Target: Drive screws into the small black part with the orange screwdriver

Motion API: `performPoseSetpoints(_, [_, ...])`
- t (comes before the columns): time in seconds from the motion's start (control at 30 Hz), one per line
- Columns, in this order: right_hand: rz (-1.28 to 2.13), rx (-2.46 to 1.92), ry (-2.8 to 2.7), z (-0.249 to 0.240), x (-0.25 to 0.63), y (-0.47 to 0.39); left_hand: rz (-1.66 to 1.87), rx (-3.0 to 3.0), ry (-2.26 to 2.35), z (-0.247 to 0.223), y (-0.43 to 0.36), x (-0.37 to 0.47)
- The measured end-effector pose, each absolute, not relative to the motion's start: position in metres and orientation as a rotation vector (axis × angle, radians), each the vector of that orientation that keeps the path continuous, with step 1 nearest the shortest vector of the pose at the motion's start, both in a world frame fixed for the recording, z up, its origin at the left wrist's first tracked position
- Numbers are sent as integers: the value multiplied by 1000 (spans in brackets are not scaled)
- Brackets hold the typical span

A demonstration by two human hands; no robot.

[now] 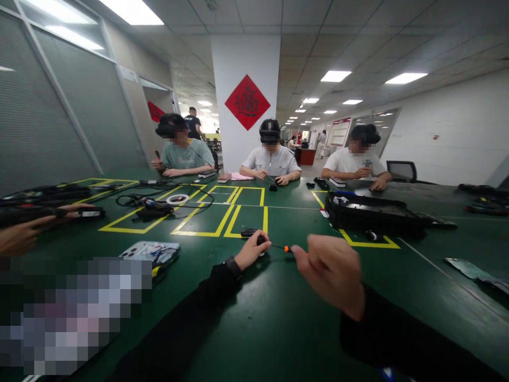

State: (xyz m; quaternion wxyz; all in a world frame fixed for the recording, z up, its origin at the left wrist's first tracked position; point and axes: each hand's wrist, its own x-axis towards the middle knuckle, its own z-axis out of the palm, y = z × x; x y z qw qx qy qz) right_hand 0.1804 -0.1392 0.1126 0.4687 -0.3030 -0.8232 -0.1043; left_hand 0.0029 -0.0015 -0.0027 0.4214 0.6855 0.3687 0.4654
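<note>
My left hand (251, 251) is closed on a small black part (260, 240) above the green table (238, 318). My right hand (332, 273) is wrapped round a screwdriver with an orange collar (287, 249); its handle is mostly hidden by the fingers. The thin shaft points left, and its tip reaches the small part at my left fingertips. Whether the tip sits in a screw is too small to tell. Just beyond my left hand lies another black object (248, 232) on the table.
A black open case (374, 212) stands at the right. Cables and a white ring (177, 199) lie at the left, near another person's hand (24, 233). A patterned box (159, 252) is on the left. Three people sit across the table.
</note>
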Motion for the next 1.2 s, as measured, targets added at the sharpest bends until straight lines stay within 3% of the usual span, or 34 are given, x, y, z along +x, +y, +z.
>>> performPoseSetpoints(0.13, [-9,-1151,-2112,60,204,-58,1173,1710,932,-4,1,3])
performPoseSetpoints(0.33, [158,-1227,-2242,1,222,-32,1179,1770,936,-4,-1,4])
performPoseSetpoints(0.67, [277,-1263,-2125,0,224,-36,1192,1909,966,1,-6,4])
performPoseSetpoints(1.0, [74,-1232,-2203,9,216,-44,1114,1663,955,-7,-1,5])
performPoseSetpoints(1.2, [134,-1272,-2209,8,217,-45,1142,1596,914,-5,-2,5])
